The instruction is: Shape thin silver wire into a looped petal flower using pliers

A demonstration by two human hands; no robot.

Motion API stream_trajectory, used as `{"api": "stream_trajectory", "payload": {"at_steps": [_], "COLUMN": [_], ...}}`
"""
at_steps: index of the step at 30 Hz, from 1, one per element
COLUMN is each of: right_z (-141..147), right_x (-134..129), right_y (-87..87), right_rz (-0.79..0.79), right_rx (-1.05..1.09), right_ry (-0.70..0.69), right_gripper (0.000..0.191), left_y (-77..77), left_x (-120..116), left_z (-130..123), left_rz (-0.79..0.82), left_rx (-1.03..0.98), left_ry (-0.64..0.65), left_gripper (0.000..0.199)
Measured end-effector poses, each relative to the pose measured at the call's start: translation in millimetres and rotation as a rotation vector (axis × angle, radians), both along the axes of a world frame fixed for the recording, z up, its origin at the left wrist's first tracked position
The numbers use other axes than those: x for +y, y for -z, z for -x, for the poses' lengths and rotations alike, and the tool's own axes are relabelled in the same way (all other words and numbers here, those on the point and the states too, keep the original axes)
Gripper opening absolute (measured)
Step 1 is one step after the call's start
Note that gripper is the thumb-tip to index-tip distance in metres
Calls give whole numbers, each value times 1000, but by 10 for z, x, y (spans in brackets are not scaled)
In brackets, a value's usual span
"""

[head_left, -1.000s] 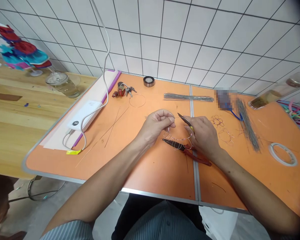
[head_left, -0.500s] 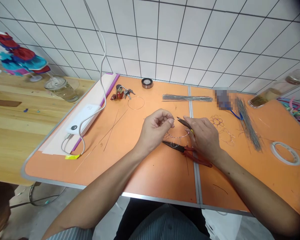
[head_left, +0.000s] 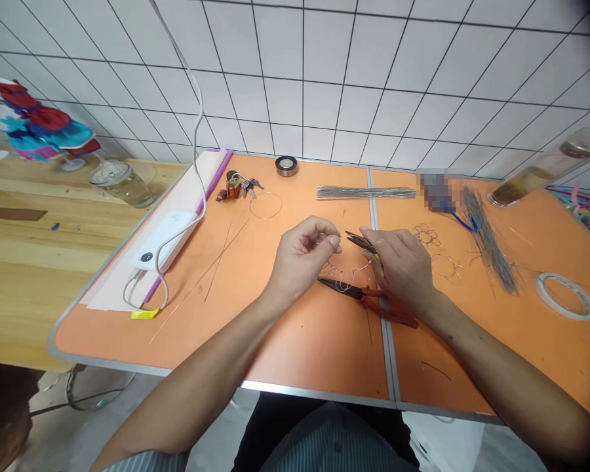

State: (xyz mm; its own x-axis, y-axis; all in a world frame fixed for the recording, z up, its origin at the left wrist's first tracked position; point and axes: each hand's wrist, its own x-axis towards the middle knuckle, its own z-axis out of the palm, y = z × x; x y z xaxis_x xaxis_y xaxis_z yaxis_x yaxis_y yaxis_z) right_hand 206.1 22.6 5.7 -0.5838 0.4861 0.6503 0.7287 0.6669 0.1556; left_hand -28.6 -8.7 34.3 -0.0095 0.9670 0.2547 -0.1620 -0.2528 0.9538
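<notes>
Above the orange table [head_left: 295, 354], my left hand [head_left: 307, 252] pinches a thin looped wire [head_left: 351, 270]. Small curls hang from that wire between my hands. My right hand [head_left: 403, 265] is closed around small pliers [head_left: 360, 241], whose dark jaws point toward my left fingertips; most of their handle is hidden in my palm. Beneath the hands lie red-handled long-nose pliers [head_left: 347, 288], their jaws pointing left. Flower-shaped wire pieces [head_left: 426, 235] rest just right of my right hand.
Bundled wires [head_left: 366, 193] lie toward the wall, and another bundle [head_left: 489, 239] sits at the right. Keys [head_left: 240, 185], a tape roll [head_left: 286, 166] and a white power bank [head_left: 164, 239] occupy the far and left side. A white ring-shaped roll [head_left: 565, 296] lies far right.
The camera view has tilted and shifted slightly. The jaws of the small pliers look a little wider apart; both hands keep nearly the same pose.
</notes>
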Motion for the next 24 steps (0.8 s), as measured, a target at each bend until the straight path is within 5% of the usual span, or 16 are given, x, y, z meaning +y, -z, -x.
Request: {"api": "stream_trajectory", "payload": {"at_steps": [24], "right_z": [17], "right_x": [5], "right_y": [14], "right_rz": [-38], "right_rx": [-2], "right_ry": [35], "right_gripper": [34], "left_y": [9], "left_x": [56], "left_z": [4], "left_rz": [411], "left_rx": [-274], "left_ry": [293], "left_gripper": [29]}}
